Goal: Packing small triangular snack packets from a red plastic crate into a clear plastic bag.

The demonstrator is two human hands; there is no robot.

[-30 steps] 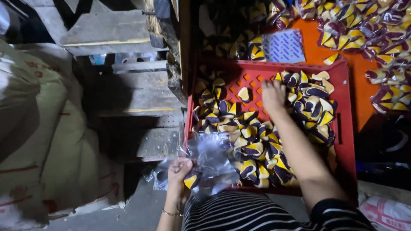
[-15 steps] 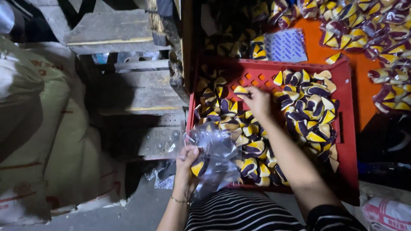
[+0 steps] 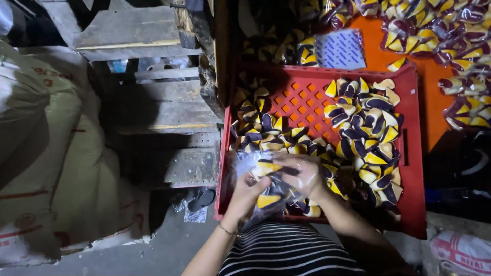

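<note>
Hands met low in the frame's centre: your left hand [image 3: 245,197] pinched the clear plastic bag [image 3: 266,191] from below, your right hand [image 3: 302,174] curled over it above the red crate [image 3: 417,168]. Light, limp and slippery, you probably gripped best at its mouth.

R hand [image 3: 303,173] pulled back from crate [image 3: 414,153] centre toward 6 o'clock, now at clear bag [image 3: 266,186] mouth w/ yellow-purple piece [image 3: 267,167]. L hand [image 3: 246,193] shifted slightly toward 3 o'clock, bag bunched btwn both hands.
</note>
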